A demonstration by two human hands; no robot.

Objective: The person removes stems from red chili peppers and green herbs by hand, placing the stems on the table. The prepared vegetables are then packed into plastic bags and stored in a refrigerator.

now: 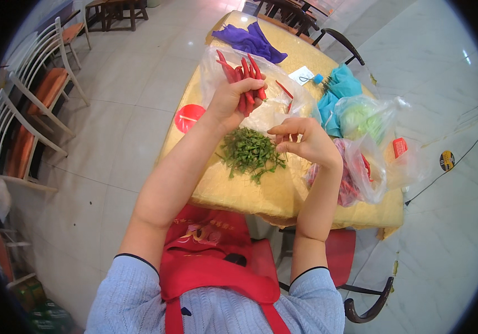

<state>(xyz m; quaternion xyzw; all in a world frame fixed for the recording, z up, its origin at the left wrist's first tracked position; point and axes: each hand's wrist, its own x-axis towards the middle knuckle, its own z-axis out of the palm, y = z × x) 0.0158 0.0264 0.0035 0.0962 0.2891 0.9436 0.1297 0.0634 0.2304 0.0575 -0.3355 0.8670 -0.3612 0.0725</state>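
My left hand (239,96) is closed around a bunch of red chili peppers (243,73), held above a clear plastic bag (218,69) spread on the table. Over the right edge of a pile of green chili stems (250,152) hovers my right hand (301,140), fingers bent and thumb near the fingertips; whether something small is between them cannot be told. A few loose red chilies (284,89) lie on the spread bag. More red chilies (365,165) show in an opened plastic bag to the right of my right forearm.
The table (239,196) has a yellow cloth. On it are a red round dish (189,118), a purple cloth (249,41), a teal folded umbrella (343,83), a bagged green vegetable (360,117) and a small red box (400,147). Chairs (47,92) stand left; a cord crosses the floor right.
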